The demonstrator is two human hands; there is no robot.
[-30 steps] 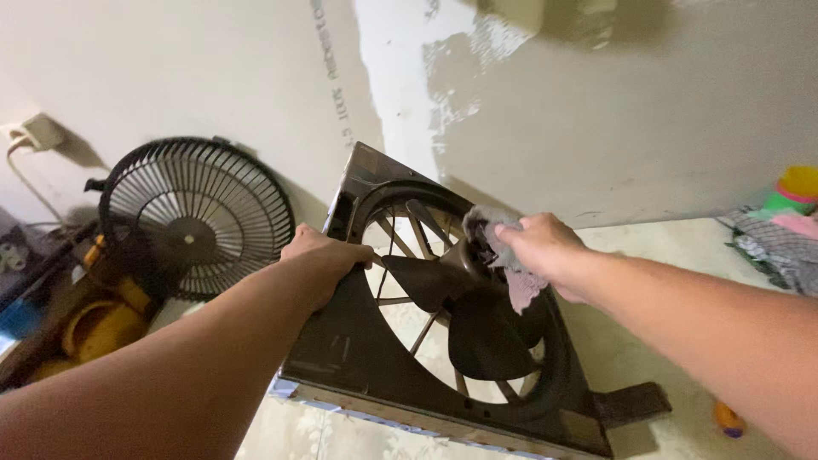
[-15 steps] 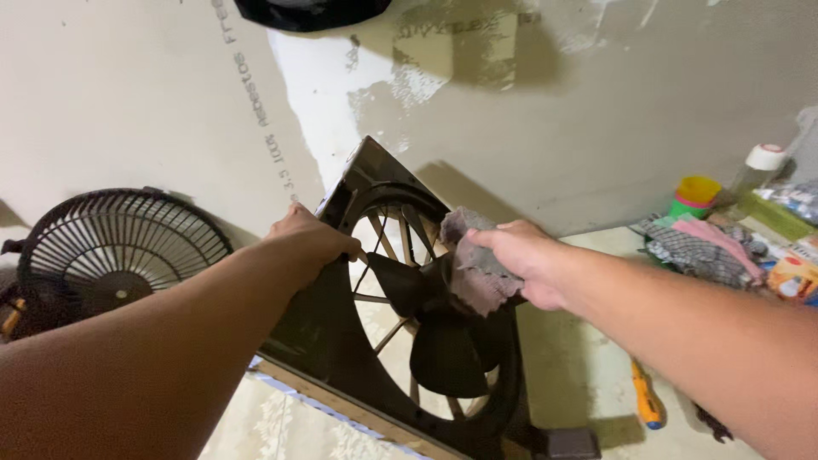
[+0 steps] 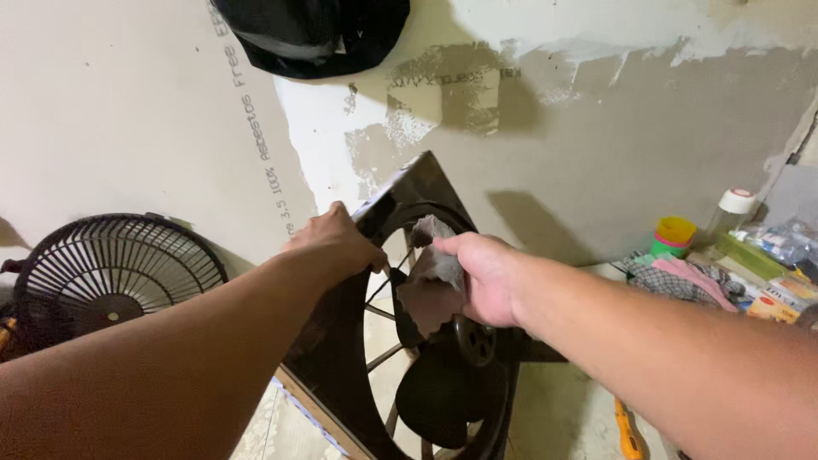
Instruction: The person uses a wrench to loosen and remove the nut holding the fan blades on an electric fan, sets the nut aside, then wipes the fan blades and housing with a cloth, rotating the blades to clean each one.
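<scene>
Head view: left hand (image 3: pixel 336 243) clenched on tilted black box fan (image 3: pixel 426 341) frame at ten o'clock, right hand (image 3: pixel 481 277) grasping grey rag (image 3: pixel 430 281) by hub (image 3: pixel 474 339); likely snagging on blades if rag slips.

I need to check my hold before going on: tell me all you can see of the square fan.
The square fan has a dark, glossy, plastic-looking frame around a round opening with thin spokes, dark blades and a central hub. It stands tilted on one corner near the wall. The left hand grips its upper edge; the right hand presses a grey rag against the blades near the hub. Its lower part is out of view.
</scene>
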